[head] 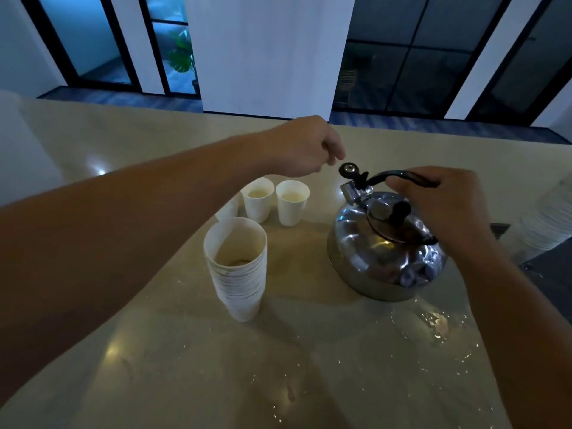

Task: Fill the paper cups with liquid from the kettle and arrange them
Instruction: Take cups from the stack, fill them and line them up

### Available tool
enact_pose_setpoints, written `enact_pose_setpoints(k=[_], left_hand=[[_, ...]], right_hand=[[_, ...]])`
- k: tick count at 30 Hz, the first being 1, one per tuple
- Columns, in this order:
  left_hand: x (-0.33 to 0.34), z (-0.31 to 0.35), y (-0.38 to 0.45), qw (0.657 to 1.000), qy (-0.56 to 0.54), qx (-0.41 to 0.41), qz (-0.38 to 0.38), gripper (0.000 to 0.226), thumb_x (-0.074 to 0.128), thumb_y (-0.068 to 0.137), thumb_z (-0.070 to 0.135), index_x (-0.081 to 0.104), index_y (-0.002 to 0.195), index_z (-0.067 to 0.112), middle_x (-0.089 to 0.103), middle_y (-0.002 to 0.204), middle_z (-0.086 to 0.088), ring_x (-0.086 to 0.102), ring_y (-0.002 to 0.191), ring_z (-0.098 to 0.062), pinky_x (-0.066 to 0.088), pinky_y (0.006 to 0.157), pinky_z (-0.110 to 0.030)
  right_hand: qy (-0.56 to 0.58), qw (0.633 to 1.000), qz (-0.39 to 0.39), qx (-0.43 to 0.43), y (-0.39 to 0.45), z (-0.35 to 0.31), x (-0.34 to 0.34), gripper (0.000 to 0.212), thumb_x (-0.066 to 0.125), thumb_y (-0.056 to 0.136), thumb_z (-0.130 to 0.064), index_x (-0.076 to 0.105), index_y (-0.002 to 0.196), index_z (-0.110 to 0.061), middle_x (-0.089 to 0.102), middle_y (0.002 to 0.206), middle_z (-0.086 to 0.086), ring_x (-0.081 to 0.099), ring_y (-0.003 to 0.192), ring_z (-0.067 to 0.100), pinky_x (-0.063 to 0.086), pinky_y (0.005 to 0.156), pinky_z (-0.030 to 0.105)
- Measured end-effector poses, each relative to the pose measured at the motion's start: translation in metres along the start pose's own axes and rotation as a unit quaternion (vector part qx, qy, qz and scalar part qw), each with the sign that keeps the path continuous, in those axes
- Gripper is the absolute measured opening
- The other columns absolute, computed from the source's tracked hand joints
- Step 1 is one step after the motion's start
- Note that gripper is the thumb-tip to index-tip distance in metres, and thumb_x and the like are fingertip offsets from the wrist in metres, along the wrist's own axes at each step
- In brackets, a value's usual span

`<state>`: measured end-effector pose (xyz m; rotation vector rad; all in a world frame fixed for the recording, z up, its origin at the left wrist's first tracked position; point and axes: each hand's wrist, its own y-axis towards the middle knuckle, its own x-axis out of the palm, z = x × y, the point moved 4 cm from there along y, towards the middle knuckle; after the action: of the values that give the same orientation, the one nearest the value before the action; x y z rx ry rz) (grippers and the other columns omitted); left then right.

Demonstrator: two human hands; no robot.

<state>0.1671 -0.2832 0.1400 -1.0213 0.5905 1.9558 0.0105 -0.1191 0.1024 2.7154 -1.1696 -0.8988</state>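
1. Kettle (387,252) sits on the beige counter (309,366), right of centre. Steel body, black knob on the lid, black handle (402,176) arching over the top.
2. My right hand (445,205) is on that handle, fingers curled round it from above. Kettle base looks flat on the counter, not tilted.
3. Spout cap (349,169) is flipped up, spout (349,191) points away from me and a bit left.
4. My left hand (306,147) hovers just above and left of the spout cap, arm crossing the frame from the lower left. Fingers curled inward, nothing visible in them. I can't tell if a fingertip touches the cap.
5. Two filled paper cups (292,202) stand side by side just left of the kettle, past the stack. Pale liquid in both, rims nearly touching.
6. A third cup (229,207) shows partly under my left forearm, left of those two. Can't see its contents.
7. Stack of nested paper cups (236,267) stands upright nearer to me, left of the kettle, well apart from it. Inside of the top cup looks stained.
8. Wet splashes (433,323) on the counter in front of the kettle, on the right side.
9. Another white stack (551,218) at the right edge, blurred, can't identify it.
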Motion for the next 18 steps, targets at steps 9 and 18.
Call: enact_pose_setpoints(k=[9, 18], left_hand=[[0.013, -0.023, 0.013, 0.999, -0.005, -0.028, -0.024, 0.044, 0.042, 0.097, -0.004, 0.056, 0.138, 0.006, 0.062, 0.132, -0.008, 0.058, 0.109, -0.015, 0.04, 0.089, -0.021], [0.003, -0.045, 0.015, 0.996, -0.047, -0.07, -0.017, 0.05, 0.037, 0.093, -0.009, 0.059, 0.135, 0.008, 0.068, 0.121, -0.008, 0.065, 0.108, -0.017, 0.044, 0.087, -0.02]], right_hand=[[-0.029, 0.997, -0.06, -0.026, 0.035, -0.023, 0.038, 0.008, 0.081, 0.084, -0.035, 0.08, 0.087, -0.028, 0.073, 0.075, -0.007, 0.062, 0.063, 0.004, 0.05, 0.067, 0.028], [-0.098, 0.989, -0.102, -0.037, 0.057, -0.044, 0.069, 0.015, 0.08, 0.083, -0.038, 0.08, 0.092, -0.025, 0.075, 0.084, 0.002, 0.068, 0.08, 0.018, 0.046, 0.061, 0.02]])
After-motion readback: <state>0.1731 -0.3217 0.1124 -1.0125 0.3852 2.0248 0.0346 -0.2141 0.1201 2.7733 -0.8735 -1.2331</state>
